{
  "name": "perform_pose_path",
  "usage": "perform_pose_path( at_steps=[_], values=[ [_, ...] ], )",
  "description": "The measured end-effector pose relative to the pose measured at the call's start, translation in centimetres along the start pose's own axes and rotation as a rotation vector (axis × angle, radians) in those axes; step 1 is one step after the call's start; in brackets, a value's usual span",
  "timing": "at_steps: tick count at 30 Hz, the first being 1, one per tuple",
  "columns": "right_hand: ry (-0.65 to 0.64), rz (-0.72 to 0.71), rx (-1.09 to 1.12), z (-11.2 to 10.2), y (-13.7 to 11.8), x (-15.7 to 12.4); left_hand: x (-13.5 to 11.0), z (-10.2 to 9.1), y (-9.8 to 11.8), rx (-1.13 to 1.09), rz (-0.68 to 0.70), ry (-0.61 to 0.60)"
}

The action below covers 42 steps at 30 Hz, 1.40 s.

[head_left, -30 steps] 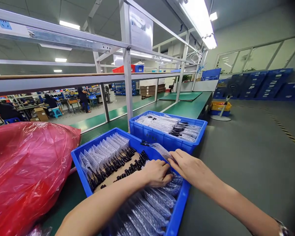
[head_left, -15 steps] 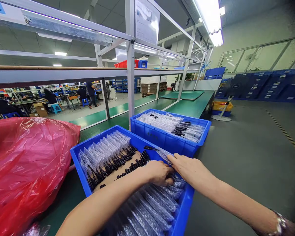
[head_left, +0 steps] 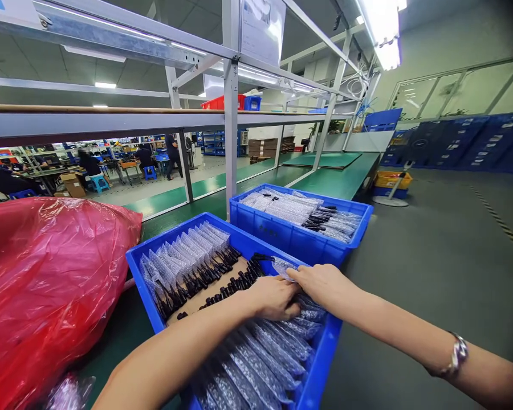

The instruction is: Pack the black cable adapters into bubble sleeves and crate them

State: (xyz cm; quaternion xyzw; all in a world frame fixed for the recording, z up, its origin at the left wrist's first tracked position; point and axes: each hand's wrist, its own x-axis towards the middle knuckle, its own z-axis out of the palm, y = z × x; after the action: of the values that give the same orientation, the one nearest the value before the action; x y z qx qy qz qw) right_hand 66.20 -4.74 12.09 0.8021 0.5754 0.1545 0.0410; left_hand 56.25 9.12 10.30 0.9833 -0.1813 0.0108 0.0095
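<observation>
A bubble-wrap pouch (head_left: 282, 267) with a black plug end (head_left: 261, 257) sticking out is pinched by my right hand (head_left: 325, 283), just inside the right wall of the near blue crate (head_left: 334, 336). My left hand (head_left: 276, 299) reaches down beside it with fingers curled over the row of bubble-wrapped pouches (head_left: 256, 359); what its fingertips grip is hidden. Black plug ends (head_left: 235, 285) line the inner edge of that row. Across a strip of brown cardboard (head_left: 222, 285) stands another row of pouches (head_left: 188, 250) at the crate's far left side.
A second blue crate (head_left: 277, 225) full of bubble-wrapped pieces stands behind the near one on the green bench (head_left: 333, 179). At left bulges a large red plastic bag (head_left: 55, 285). A metal upright (head_left: 231, 131) rises behind the crates. Several people sit or stand in the background.
My right hand and the pouch have moved slightly down into the crate, bringing the plug end closer to the row's far end. My left hand stays nearly in place. The view has shifted slightly.
</observation>
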Motion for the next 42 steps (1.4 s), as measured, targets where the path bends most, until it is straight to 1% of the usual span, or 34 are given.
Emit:
perform_pose_path(
  at_steps=[2, 4, 5, 7, 8, 10, 11, 12, 13, 14, 16, 17, 19, 22, 25, 27, 29, 33, 35, 37, 40, 42],
  values=[
    [0.057, -0.014, -0.021, 0.5, 0.3, -0.4, 0.1, -0.1, 0.1, 0.006, 0.007, -0.015],
    [0.155, -0.016, -0.033, 0.9, 0.5, -1.1, -0.2, -0.9, 0.2, 0.019, -0.002, -0.024],
    [0.223, -0.013, -0.033, 1.0, 0.6, -1.5, -0.6, -1.7, 0.3, 0.028, -0.017, -0.017],
    [0.414, -0.004, -0.018, 1.1, 0.5, -2.3, -2.5, -4.1, 0.7, 0.057, -0.062, 0.031],
    [0.522, 0.0, -0.002, 1.1, 0.4, -2.7, -4.0, -5.7, 1.0, 0.075, -0.081, 0.064],
    [0.709, -0.002, 0.043, 1.0, 0.2, -3.2, -8.0, -8.7, 2.0, 0.102, -0.089, 0.12],
    [0.774, -0.004, 0.07, 1.0, 0.1, -3.3, -10.4, -10.1, 2.7, 0.093, -0.083, 0.134],
    [0.813, -0.007, 0.1, 0.9, 0.0, -3.4, -12.8, -11.1, 3.5, 0.058, -0.079, 0.133],
    [0.836, -0.009, 0.132, 1.0, 0.0, -3.4, -15.2, -11.8, 4.3, 0.014, -0.077, 0.111],
    [0.853, -0.008, 0.165, 1.1, 0.0, -3.3, -17.3, -12.1, 5.1, -0.023, -0.084, 0.089],
    [0.863, 0.004, 0.228, 1.3, 0.0, -3.2, -20.8, -11.5, 6.5, -0.077, -0.111, 0.039],
    [0.858, 0.013, 0.255, 1.4, 0.0, -3.2, -22.0, -10.8, 7.1, -0.093, -0.129, 0.022],
    [0.844, 0.04, 0.292, 1.5, 0.0, -3.2, -23.5, -9.0, 7.9, -0.107, -0.155, 0.009],
    [0.835, 0.075, 0.319, 1.7, 0.0, -3.3, -24.3, -6.7, 8.4, -0.103, -0.165, 0.012],
    [0.834, 0.095, 0.338, 1.8, 0.0, -3.3, -24.4, -5.9, 8.7, -0.116, -0.214, 0.022],
    [0.828, 0.103, 0.355, 1.8, 0.1, -3.3, -24.3, -6.2, 8.9, -0.137, -0.266, 0.034],
    [0.821, 0.111, 0.37, 1.8, 0.0, -3.3, -23.8, -6.6, 9.1, -0.141, -0.284, 0.008],
    [0.779, 0.136, 0.391, 1.6, -0.1, -3.5, -22.5, -7.1, 8.9, -0.054, -0.234, -0.086],
    [0.758, 0.148, 0.402, 1.7, -0.1, -3.5, -22.0, -7.1, 8.7, -0.001, -0.201, -0.094],
    [0.747, 0.156, 0.416, 1.9, 0.0, -3.5, -21.5, -7.2, 8.4, 0.046, -0.155, -0.056],
    [0.743, 0.164, 0.438, 2.1, 0.1, -3.5, -20.7, -7.3, 8.0, 0.077, -0.059, 0.036],
    [0.742, 0.167, 0.449, 2.0, 0.0, -3.4, -20.1, -7.3, 7.7, 0.035, -0.025, 0.034]
  ],
)
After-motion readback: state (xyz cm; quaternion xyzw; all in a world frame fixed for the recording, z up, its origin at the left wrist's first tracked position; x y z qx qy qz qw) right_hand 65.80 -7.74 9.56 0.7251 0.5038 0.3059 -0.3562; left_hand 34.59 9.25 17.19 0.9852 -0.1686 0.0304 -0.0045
